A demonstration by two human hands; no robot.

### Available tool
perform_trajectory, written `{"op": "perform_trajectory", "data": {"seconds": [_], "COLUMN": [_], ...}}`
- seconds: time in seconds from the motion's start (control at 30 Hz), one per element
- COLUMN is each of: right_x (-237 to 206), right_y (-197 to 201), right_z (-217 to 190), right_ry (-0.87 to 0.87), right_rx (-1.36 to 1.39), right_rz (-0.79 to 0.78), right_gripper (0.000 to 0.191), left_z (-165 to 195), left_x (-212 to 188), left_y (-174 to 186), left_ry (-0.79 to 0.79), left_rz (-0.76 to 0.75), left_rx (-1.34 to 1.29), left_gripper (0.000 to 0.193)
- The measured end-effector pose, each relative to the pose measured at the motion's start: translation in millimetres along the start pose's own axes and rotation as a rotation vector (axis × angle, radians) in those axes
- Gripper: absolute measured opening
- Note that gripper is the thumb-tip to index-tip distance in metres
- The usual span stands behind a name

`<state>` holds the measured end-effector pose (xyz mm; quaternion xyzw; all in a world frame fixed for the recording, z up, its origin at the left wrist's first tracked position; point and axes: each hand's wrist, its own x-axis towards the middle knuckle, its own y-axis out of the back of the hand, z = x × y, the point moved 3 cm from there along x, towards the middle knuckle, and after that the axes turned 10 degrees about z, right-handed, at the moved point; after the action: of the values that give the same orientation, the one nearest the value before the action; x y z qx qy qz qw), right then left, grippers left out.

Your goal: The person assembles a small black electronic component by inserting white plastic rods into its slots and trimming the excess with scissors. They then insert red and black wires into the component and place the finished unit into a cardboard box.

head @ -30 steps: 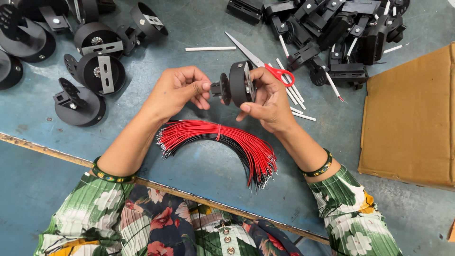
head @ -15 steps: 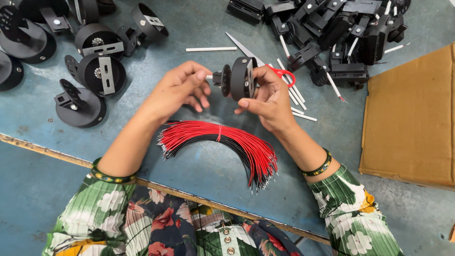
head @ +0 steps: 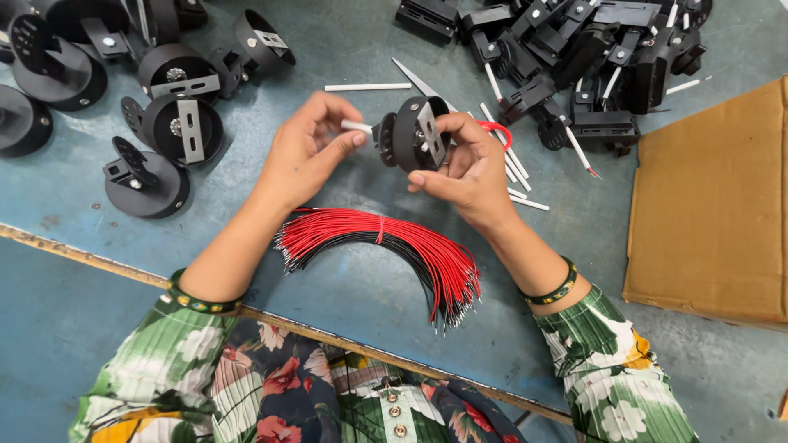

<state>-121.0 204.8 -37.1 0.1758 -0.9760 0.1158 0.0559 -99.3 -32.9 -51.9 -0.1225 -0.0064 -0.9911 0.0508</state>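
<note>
**Two hands on one black housing, frame centre**

Right hand (head: 472,168) clamps a round black plastic housing with a grey metal bracket (head: 414,133). Left hand (head: 308,148) pinches a thin white sleeve tube (head: 356,126) at its hub. Advice: hold the housing steady and keep the tube in line with the opening. Below lies a tied bundle of red and black wires (head: 386,242). One plain brown cardboard sheet (head: 710,205) sits at right; no labels visible.
</note>
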Motion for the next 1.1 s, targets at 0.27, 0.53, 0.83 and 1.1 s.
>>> {"op": "perform_trajectory", "data": {"seconds": [0.27, 0.53, 0.83, 1.1], "right_x": [-8, -23, -30, -32], "right_y": [6, 14, 17, 18], "right_z": [-18, -32, -35, -31], "right_ry": [0.365, 0.464, 0.559, 0.605], "right_rx": [-0.446, -0.634, -0.679, -0.750], "right_rz": [0.156, 0.244, 0.231, 0.190], "right_gripper": [0.050, 0.044, 0.052, 0.056], "left_z": [91, 86, 83, 78], "left_x": [-47, -40, -49, -47], "left_y": [-54, -101, -113, -114], "left_ry": [-0.683, -0.726, -0.633, -0.469], "left_rz": [0.234, 0.318, 0.371, 0.394], "left_rx": [0.833, 0.985, 0.933, 0.779], "left_gripper": [0.026, 0.018, 0.017, 0.015]}}
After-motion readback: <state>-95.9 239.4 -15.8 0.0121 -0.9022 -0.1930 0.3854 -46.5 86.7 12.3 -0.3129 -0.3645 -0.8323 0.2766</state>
